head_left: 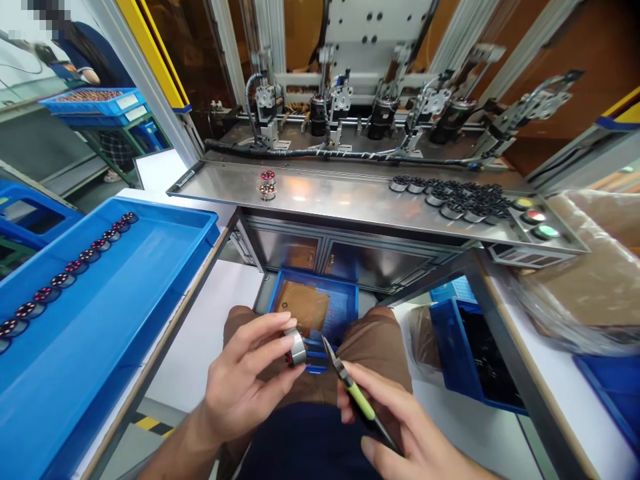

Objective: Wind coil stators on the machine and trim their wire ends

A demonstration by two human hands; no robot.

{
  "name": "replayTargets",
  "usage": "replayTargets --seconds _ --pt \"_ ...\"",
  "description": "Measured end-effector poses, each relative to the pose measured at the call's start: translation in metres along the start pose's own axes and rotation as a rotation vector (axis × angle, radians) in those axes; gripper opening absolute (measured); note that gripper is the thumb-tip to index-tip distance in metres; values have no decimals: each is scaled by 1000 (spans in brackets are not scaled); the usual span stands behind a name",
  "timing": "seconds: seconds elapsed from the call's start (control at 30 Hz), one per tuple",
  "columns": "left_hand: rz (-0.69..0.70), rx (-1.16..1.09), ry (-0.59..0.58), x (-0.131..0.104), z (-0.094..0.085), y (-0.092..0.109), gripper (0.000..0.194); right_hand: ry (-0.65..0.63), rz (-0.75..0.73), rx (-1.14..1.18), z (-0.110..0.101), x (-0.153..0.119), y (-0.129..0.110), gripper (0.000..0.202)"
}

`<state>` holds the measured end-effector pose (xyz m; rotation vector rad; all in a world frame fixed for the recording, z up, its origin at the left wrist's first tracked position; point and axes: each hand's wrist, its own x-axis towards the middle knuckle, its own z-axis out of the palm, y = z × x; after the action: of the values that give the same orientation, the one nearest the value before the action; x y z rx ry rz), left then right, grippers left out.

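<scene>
Held between the thumb and fingers of my left hand is a round silver metal part with red bits on its side. My right hand grips a pair of pliers or cutters with green and black handles. Their dark pointed tip is up, just right of the metal part and apart from it. Two similar parts with red and copper stand close together on the steel ledge in front. Toward its right end sits a cluster of black-topped rings.
On the left, a blue tray holds a row of several round parts. A blue bin with cardboard lies below, between the knees. Machine fixtures stand behind the ledge. Buttons and a plastic-wrapped box are right. A person is far left.
</scene>
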<state>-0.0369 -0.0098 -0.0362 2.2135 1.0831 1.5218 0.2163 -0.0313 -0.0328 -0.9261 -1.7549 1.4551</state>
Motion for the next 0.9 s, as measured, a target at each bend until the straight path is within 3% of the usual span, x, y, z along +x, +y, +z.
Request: replayTargets --seconds 0.13,0.27,0.5,0.9 --pt "41 194 -55 1 -1 4 47 -89 69 109 -2 -4 -10 71" --pt "64 217 -52 -2 -2 2 49 -155 120 231 -1 -3 -12 70" --pt "103 105 -3 1 -4 1 65 -209 169 302 1 3 -15 66" --pt "82 -49 25 3 -4 -1 70 -210 191 344 4 5 -16 67"
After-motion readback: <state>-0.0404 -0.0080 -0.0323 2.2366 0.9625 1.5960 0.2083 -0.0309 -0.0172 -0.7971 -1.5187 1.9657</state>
